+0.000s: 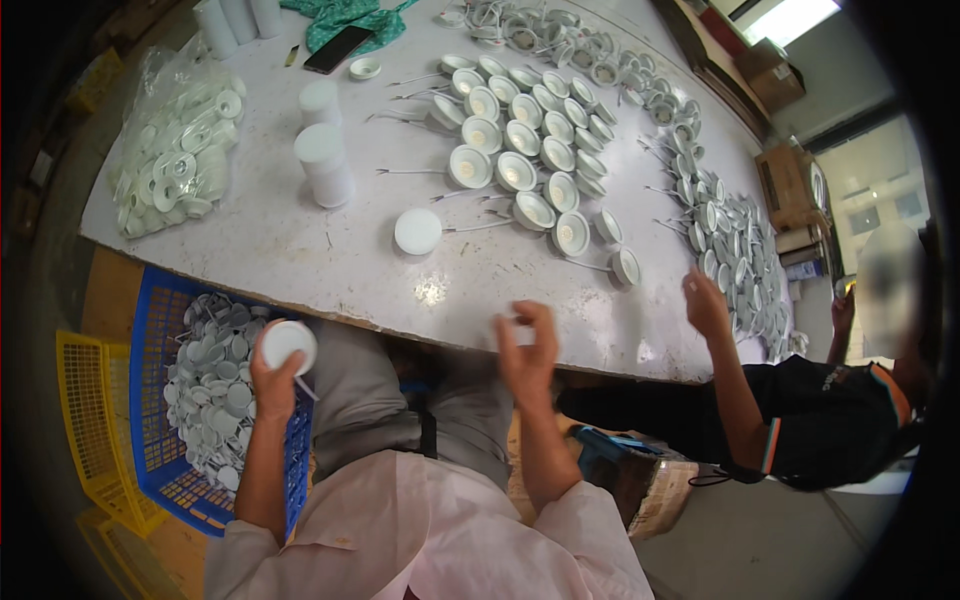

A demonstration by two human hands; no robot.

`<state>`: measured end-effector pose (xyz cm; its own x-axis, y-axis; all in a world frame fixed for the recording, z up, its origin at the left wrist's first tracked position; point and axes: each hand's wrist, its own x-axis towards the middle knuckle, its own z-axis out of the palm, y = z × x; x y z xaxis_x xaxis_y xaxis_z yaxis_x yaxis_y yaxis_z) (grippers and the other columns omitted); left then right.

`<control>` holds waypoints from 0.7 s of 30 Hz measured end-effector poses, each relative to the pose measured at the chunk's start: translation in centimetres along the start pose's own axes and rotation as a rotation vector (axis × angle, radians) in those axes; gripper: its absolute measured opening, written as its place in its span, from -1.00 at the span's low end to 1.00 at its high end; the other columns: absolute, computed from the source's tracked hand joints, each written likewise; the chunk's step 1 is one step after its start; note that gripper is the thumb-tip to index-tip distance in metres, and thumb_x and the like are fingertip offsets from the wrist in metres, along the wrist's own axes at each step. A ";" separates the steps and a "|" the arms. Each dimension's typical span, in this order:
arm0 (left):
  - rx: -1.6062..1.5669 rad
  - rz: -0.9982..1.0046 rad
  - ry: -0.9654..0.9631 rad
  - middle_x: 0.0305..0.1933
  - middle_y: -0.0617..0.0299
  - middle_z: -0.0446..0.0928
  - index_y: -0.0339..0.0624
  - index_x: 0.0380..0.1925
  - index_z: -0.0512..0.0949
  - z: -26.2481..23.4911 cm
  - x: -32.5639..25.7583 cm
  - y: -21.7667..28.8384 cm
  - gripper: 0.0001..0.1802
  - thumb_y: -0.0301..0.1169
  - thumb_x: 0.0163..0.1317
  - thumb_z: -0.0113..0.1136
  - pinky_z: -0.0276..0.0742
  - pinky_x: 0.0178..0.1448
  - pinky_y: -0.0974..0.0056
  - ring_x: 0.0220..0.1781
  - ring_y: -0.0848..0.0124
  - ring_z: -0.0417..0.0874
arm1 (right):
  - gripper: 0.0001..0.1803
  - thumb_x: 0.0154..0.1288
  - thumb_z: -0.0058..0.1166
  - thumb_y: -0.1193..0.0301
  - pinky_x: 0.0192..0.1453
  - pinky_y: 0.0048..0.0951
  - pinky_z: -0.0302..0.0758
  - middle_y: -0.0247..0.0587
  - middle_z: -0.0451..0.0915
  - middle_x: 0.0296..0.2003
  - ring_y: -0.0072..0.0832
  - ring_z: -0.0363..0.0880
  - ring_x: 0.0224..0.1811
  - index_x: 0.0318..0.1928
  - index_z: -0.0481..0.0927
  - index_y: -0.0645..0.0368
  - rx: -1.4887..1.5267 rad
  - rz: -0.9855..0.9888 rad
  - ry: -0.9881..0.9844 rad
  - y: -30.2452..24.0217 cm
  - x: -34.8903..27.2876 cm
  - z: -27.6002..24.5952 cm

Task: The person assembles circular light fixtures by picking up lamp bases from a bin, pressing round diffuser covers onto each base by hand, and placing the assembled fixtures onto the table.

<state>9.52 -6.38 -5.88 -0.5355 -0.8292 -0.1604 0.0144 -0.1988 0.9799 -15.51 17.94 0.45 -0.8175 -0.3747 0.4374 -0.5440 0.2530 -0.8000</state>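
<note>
My left hand (272, 375) is shut on a round white lamp housing (289, 343), held over the blue crate (150, 330) full of small white discs. My right hand (528, 355) is raised at the table's near edge, its fingers curled around a small white part (519, 331). On the white table (330, 260) ahead lie rows of round white lamp housings (520, 140) with thin wires, and one flat-side-up housing (418, 231) sits nearest to me.
A clear bag of white rings (175, 150) lies at the left, beside stacks of white caps (323, 160). A black phone (338, 48) rests on green cloth. Another person in a dark shirt (830, 410) reaches a hand (705, 300) toward a pile of metal-backed parts (735, 250). A yellow crate (90, 420) stands at lower left.
</note>
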 end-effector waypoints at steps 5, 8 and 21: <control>0.129 -0.216 0.304 0.10 0.16 0.44 -0.12 0.22 0.29 -12.1 1.8 -5.8 -0.35 -0.60 0.05 0.17 0.52 0.02 0.17 0.08 0.27 0.50 | -0.35 0.08 0.32 0.44 0.29 -0.20 0.28 0.08 0.45 0.08 -0.12 0.39 0.17 0.17 0.38 0.36 -0.641 -0.031 0.438 9.5 6.2 -8.5; 0.177 -0.346 0.412 0.10 0.18 0.43 -0.06 0.20 0.29 -19.5 3.1 -10.9 -0.38 -0.57 0.07 0.13 0.56 -0.16 0.21 0.04 0.27 0.51 | -0.13 -0.02 0.39 0.30 0.37 -0.14 0.21 0.13 0.35 0.21 -0.02 0.27 0.29 0.29 0.27 0.33 -0.507 0.270 0.380 13.8 8.7 -11.2; 0.275 -0.170 0.183 -0.10 0.16 0.61 -0.27 0.01 0.48 -19.5 0.6 -11.7 -0.63 -0.35 0.26 0.23 0.59 -0.09 0.33 -0.11 0.37 0.67 | -0.21 0.04 0.32 0.41 0.34 -0.29 0.28 0.05 0.36 0.21 -0.18 0.35 0.26 0.28 0.28 0.36 -0.223 0.273 0.360 8.0 4.8 -9.0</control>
<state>25.56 -14.72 -19.75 -0.3507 -0.8808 -0.3182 -0.3025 -0.2150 0.9286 -25.51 26.25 -0.18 -0.9275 0.0530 0.3702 -0.2967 0.4983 -0.8147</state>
